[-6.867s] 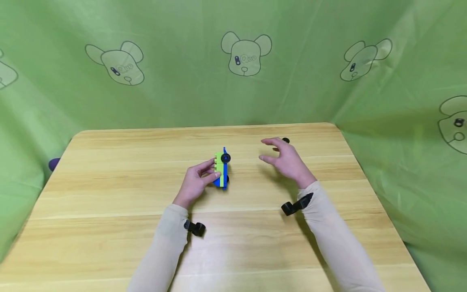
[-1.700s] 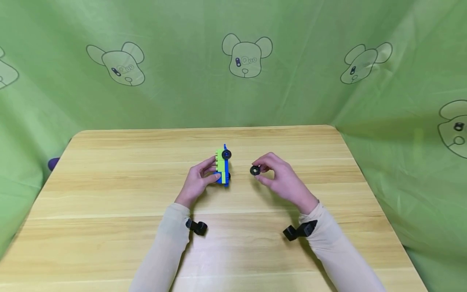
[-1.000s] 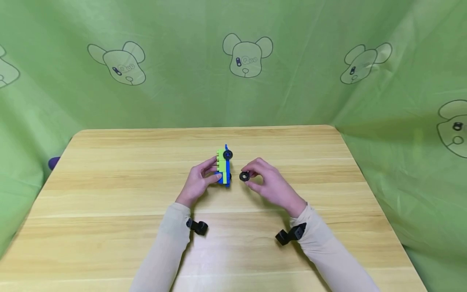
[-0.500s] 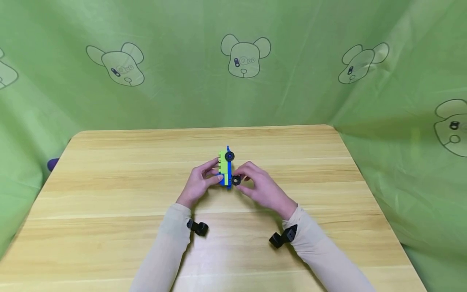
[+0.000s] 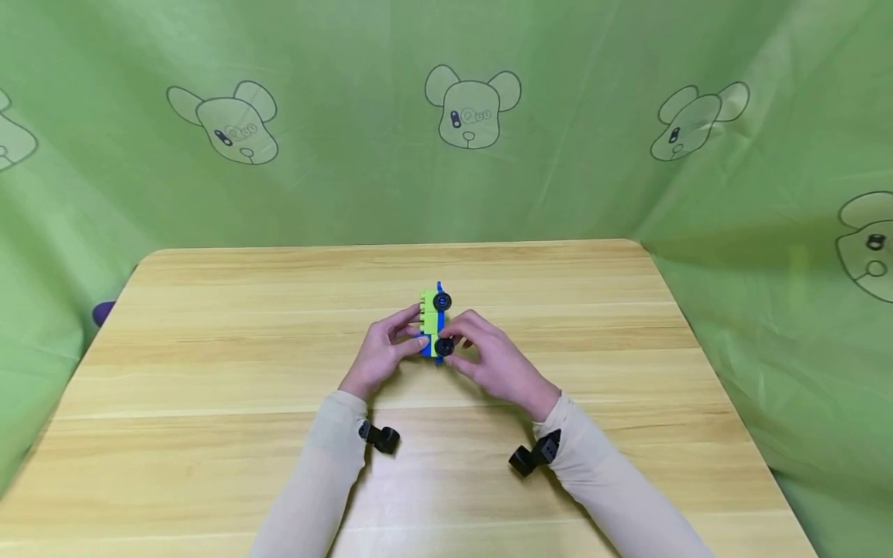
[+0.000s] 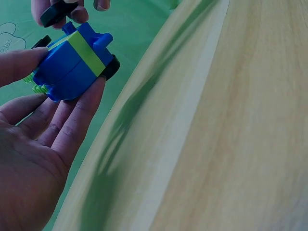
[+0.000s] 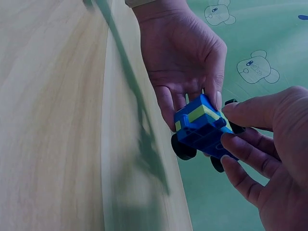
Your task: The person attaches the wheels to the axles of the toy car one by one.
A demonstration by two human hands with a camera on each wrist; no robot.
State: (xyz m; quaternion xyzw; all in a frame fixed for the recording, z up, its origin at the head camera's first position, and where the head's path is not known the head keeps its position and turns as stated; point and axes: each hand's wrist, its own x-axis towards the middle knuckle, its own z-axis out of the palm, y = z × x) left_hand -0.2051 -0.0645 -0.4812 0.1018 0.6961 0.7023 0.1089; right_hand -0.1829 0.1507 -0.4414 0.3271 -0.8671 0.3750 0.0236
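Note:
A blue and lime-green toy car built of bricks is held on its side above the table, studs to the left. My left hand grips it, thumb on one side and fingers on the other. My right hand pinches a black wheel by its edge at the car's near right corner. In the left wrist view a blue peg juts toward that wheel; whether they touch I cannot tell. Another black wheel sits on the car's far corner. In the right wrist view, wheels show on the opposite side.
The wooden table has rounded far corners. Behind and beside it hangs a green curtain with printed bear heads. Something purple shows beyond the left edge. Each wrist wears a black camera.
Earliest, the right hand was empty near a wheel on the table. It then took the wheel and carried it left to the car's near corner. The left hand shifted slightly right with the car.

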